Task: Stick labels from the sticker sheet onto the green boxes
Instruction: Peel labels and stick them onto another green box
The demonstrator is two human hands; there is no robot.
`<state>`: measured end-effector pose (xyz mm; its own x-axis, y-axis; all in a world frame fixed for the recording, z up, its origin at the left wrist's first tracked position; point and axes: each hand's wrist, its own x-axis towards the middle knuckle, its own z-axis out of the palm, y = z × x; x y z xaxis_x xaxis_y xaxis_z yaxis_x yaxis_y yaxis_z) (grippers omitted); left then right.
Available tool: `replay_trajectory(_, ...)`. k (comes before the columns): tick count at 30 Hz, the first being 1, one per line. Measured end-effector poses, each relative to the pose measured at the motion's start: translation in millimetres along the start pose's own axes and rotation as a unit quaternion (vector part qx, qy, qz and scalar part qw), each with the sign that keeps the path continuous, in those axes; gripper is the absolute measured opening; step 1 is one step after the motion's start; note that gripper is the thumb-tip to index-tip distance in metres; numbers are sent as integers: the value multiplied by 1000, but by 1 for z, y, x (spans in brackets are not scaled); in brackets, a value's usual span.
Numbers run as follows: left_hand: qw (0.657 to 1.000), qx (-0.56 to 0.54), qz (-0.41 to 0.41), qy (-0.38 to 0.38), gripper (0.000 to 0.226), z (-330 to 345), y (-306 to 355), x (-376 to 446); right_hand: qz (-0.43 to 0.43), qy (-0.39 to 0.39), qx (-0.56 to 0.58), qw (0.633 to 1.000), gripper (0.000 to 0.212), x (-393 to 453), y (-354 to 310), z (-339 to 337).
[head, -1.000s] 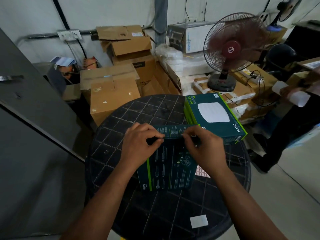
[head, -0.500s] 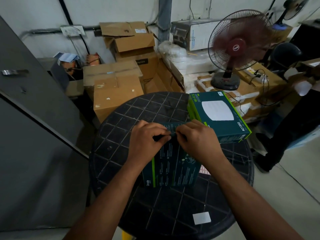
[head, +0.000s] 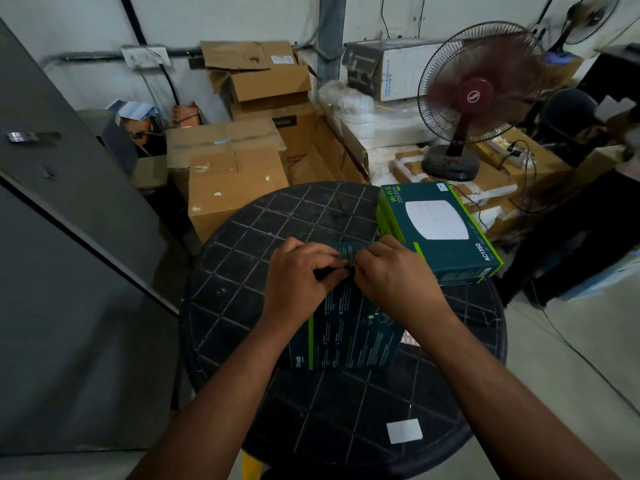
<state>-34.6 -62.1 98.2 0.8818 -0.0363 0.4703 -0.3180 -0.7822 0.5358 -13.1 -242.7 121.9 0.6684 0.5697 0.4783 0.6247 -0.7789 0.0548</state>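
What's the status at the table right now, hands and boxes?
Left hand and right hand both pinching at top edge of near green box. Second green box lies beyond, untouched. Sticker sheet mostly hidden under near box. Nothing blocking.

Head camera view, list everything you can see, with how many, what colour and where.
table: one, black, round, centre
green boxes: two; one under the hands, one at the table's far right
sticker sheet: one, pinkish-white, peeking from under the near box
white label: one, near table edge
cardboard boxes: several, brown, behind the table
fan: one, maroon, right rear
door: one, grey, left
left hand: pressing at the near box's top edge
right hand: same edge, fingertips meeting the left's
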Motion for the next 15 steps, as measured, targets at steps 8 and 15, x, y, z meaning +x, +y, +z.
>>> replay_trajectory(8, 1000, 1, 10, 1, 18, -2, 1, -1, -17, -25, 23, 999, 17, 5, 1, -7)
replay_trajectory(15, 1000, -1, 4, 7, 16, -1, 0, -1, -82, -43, 5, 996, 8, -6, 6, -10)
